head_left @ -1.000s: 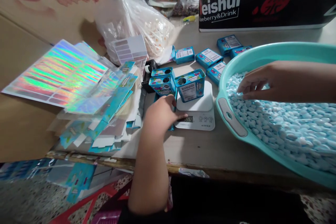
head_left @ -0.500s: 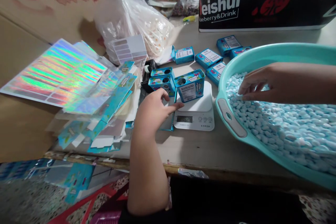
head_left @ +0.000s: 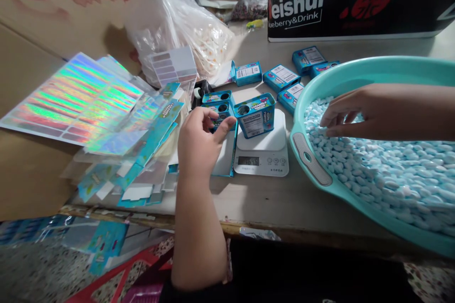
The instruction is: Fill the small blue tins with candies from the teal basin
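The left hand [head_left: 199, 141] hung over the tabletop [head_left: 277, 199] just left of the scale [head_left: 263, 154], its fingers [head_left: 204, 114] loosely curled and the thumb stretched out, bracketing a blue box [head_left: 223, 112] without closing on it; whether they touched it could not be told. That box stood upright just beside the scale's left edge, with a second box [head_left: 217, 98] right behind it. A third box [head_left: 256, 114], its top open, stood upright on the scale's platform. The right hand [head_left: 355, 111] reached into the teal basin [head_left: 313, 163] at the right, fingers [head_left: 332, 120] bent downward with their tips on the heap of pale blue candies [head_left: 373, 170]; whether any were pinched could not be told. Further back lay several flat boxes [head_left: 280, 75], and beyond them a black carton [head_left: 355, 4]. To the left, holographic sheets [head_left: 74, 97] were fanned over a pile of unfolded packaging, with a plastic bag [head_left: 185, 33] behind them.
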A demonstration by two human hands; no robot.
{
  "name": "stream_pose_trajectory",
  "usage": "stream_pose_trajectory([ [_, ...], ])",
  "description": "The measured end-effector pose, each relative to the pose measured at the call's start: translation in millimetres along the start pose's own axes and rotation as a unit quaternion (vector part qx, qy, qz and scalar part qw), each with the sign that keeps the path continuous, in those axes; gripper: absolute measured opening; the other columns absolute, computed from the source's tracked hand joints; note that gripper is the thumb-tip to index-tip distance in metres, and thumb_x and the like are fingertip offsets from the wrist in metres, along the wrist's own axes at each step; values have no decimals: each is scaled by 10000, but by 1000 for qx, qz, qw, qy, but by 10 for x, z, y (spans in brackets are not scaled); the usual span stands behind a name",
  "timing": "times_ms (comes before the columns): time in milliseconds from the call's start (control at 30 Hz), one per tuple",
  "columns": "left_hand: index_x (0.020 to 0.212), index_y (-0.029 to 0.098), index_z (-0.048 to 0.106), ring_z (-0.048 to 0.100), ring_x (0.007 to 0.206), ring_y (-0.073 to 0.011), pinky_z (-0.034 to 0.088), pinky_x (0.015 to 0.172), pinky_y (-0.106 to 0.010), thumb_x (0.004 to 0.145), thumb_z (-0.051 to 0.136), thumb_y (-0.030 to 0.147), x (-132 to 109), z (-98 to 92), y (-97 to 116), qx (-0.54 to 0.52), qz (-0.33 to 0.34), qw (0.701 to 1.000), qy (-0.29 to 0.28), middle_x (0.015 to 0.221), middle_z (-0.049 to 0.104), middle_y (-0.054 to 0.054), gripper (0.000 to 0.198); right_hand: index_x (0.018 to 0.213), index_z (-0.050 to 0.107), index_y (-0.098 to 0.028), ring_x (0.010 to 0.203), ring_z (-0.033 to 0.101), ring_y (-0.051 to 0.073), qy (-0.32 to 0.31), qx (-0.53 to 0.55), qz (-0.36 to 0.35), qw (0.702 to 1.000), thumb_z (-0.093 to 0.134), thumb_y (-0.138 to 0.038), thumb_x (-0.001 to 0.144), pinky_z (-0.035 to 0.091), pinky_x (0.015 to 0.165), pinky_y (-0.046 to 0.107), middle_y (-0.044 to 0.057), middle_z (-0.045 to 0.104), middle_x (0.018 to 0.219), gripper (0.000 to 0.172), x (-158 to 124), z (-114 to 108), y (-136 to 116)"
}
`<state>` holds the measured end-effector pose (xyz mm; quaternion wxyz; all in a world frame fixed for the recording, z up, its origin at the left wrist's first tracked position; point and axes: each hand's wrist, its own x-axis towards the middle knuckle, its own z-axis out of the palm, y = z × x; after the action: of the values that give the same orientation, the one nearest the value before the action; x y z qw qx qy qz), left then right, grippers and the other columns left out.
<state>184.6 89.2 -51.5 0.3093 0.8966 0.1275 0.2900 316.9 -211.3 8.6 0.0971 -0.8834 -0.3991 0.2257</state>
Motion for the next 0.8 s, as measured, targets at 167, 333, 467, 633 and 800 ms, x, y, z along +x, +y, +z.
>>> stream_pose_trajectory([
  [167,859,213,624,521,646,-133,374,595,-272,912,554,625,-15,13,67,-11,-4,1000,14,725,576,0,421,868,733,-299,813,665,250,-5,-12,52,999,404,-636,692,515,780,451,21,737,937,503,9,-20,-93],
  [333,789,213,620,550,643,-148,389,579,-285,965,400,655,-15,43,77,-24,-22,999,44,678,567,-11,523,873,731,-295,831,663,242,-14,-14,62,998,369,-642,664,512,805,439,18,736,953,543,9,-33,-161],
  [467,789,216,615,543,631,-149,406,584,-287,957,415,660,-10,50,82,-29,-28,998,49,662,548,-5,515,846,720,-293,831,658,252,-21,-10,85,996,370,-660,614,504,816,447,19,734,944,557,12,-46,-215],
  [633,914,206,649,568,733,-148,443,668,-286,950,494,603,-15,28,118,-14,14,1000,11,824,606,-28,428,870,720,-297,828,659,254,-18,-8,74,997,411,-667,660,503,804,448,20,733,943,526,15,-36,-159],
  [800,1125,214,639,615,874,-181,512,809,-329,848,673,573,-74,142,224,-8,22,1000,-6,1037,626,-58,455,942,729,-321,820,672,234,-9,-6,27,1000,477,-641,778,511,748,415,-8,738,948,439,38,34,33],
])
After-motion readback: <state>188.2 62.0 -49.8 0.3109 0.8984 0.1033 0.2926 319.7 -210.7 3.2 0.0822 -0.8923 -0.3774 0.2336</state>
